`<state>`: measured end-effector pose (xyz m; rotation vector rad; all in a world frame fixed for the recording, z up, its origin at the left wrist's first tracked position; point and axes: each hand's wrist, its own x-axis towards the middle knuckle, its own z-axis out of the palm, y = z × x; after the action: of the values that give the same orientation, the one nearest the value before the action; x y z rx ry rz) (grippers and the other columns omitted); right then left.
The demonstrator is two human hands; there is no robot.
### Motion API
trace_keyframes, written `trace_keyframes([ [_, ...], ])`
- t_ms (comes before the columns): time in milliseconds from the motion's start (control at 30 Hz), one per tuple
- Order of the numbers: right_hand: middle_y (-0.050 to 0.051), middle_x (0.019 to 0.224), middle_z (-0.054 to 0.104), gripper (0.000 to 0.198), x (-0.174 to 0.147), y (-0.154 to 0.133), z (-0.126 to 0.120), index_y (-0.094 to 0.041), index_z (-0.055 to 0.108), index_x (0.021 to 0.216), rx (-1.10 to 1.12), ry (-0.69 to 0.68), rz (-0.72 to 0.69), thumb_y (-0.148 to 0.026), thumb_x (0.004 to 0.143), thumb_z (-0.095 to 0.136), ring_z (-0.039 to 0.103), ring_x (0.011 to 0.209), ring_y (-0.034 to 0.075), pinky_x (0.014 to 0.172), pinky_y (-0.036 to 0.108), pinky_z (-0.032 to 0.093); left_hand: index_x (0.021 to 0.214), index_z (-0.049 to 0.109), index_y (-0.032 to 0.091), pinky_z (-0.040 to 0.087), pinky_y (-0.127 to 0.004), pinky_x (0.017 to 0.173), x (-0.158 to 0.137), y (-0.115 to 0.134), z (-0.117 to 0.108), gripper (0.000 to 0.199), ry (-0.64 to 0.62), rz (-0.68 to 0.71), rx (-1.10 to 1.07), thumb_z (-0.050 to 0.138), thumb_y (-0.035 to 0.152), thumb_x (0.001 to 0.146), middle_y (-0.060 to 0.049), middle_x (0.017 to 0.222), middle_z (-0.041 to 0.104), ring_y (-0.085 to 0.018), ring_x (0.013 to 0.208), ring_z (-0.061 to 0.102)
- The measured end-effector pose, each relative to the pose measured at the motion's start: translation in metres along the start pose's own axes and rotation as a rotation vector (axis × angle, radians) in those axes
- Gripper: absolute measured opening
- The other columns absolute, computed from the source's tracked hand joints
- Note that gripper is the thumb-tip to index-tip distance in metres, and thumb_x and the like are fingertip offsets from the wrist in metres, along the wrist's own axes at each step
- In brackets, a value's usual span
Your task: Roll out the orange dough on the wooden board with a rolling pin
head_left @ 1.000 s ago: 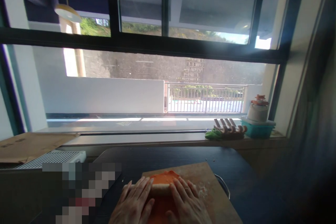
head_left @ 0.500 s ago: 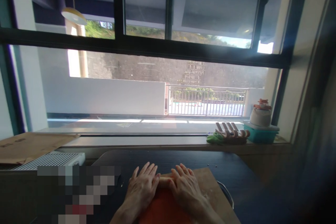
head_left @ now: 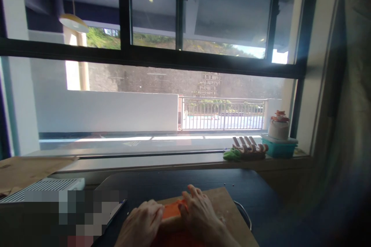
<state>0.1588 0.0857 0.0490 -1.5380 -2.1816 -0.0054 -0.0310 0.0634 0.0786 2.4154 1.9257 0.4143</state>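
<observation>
A pale wooden rolling pin [head_left: 171, 223] lies crosswise on a flat orange sheet [head_left: 174, 209], which could be dough or clay. My left hand [head_left: 143, 218] is on the pin's left part, fingers curled over it. On the right part, my right hand [head_left: 199, 214] bends its fingers over the pin, with the fingertips a little apart. Orange material shows both beyond the pin and, in shadow, on its near side. Beneath is a brown board [head_left: 224, 202], its left part mostly hidden by my hands and the sheet.
The dark table [head_left: 139, 181] stands against a window sill [head_left: 174, 161]. On the sill are a teal box [head_left: 279, 147] with a white pot [head_left: 278, 129] on top, a brown rack-like item [head_left: 251, 148] and a green cloth [head_left: 232, 154]. A curved metal handle [head_left: 245, 213] sits beside the board. Brown cardboard [head_left: 34, 168] lies at left.
Both hands and the rolling pin have come nearer to me, uncovering orange sheet beyond the pin. My fingers have gone from stretched out to more curled. The view has shifted slightly.
</observation>
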Motion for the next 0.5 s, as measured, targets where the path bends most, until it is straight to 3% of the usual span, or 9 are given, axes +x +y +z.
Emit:
trace_keyframes([
  [133, 0.013, 0.135, 0.052, 0.035, 0.047, -0.006, -0.002, -0.020, 0.064, 0.114, 0.038, -0.063, 0.130, -0.036, 0.097, 0.039, 0.053, 0.118, 0.029, 0.095, 0.044, 0.044, 0.112, 0.067, 0.021, 0.047, -0.033, 0.088, 0.036, 0.003, 0.001, 0.041, 0.005, -0.054, -0.018, 0.031, 0.032, 0.094, -0.007, 0.112, 0.072, -0.022, 0.108, 0.065],
  [233, 0.013, 0.129, 0.056, 0.036, 0.056, -0.002, 0.004, -0.019, 0.065, 0.113, 0.059, -0.084, 0.160, -0.037, 0.097, 0.037, 0.055, 0.115, 0.029, 0.095, 0.045, 0.043, 0.118, 0.064, 0.018, 0.046, -0.037, 0.093, 0.044, 0.001, 0.006, 0.044, -0.001, -0.059, -0.016, 0.031, 0.035, 0.094, -0.010, 0.118, 0.070, -0.024, 0.112, 0.063],
  [400, 0.012, 0.122, 0.060, 0.038, 0.032, -0.004, -0.001, -0.020, 0.065, 0.112, 0.111, -0.126, 0.151, -0.038, 0.098, 0.034, 0.055, 0.113, 0.028, 0.095, 0.045, 0.043, 0.119, 0.065, 0.020, 0.044, -0.040, 0.098, 0.023, 0.005, 0.009, 0.047, -0.026, -0.028, -0.016, 0.029, 0.037, 0.093, -0.009, 0.124, 0.068, -0.024, 0.115, 0.061],
  [500, 0.012, 0.132, 0.055, 0.042, 0.004, -0.009, -0.002, -0.020, 0.059, 0.125, 0.132, -0.126, 0.161, -0.040, 0.097, 0.036, 0.048, 0.124, 0.029, 0.103, 0.046, 0.037, 0.125, 0.062, 0.019, 0.037, -0.047, 0.106, -0.002, 0.007, 0.013, 0.048, -0.020, -0.010, 0.037, 0.033, 0.036, 0.091, -0.010, 0.133, 0.062, -0.028, 0.126, 0.053],
])
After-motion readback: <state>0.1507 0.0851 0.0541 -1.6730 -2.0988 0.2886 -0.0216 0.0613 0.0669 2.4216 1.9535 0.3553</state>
